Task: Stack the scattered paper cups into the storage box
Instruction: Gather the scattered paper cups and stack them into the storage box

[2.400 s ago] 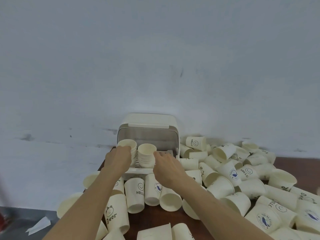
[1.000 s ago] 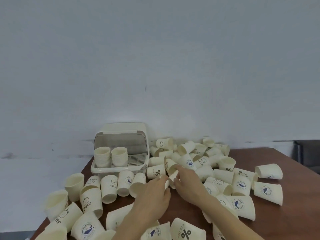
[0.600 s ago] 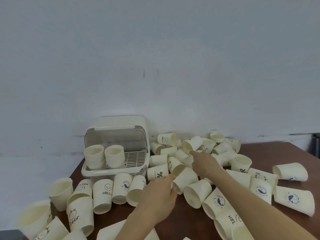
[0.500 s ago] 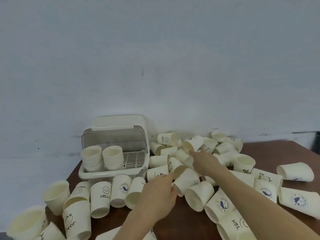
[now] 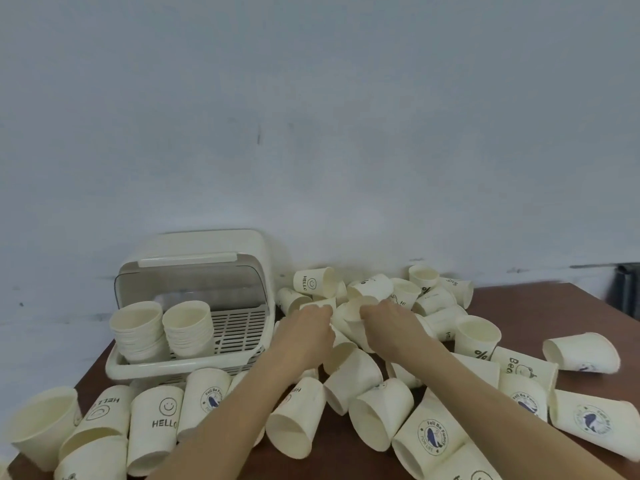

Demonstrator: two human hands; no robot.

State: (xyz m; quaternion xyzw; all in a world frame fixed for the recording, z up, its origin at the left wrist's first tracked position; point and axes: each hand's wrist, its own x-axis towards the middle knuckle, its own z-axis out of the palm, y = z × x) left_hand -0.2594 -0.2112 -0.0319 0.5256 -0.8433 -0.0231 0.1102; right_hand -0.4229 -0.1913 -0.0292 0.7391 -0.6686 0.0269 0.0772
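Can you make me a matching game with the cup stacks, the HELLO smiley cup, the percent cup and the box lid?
Things:
1. two cup stacks
2. HELLO smiley cup
3. percent-sign cup
4. box lid

States:
A. flipped up and open
B. standing upright, right of the hands
C. inside the storage box
D. mouth down, in front of the box

Pairs: 1-C, 2-D, 3-B, 4-A
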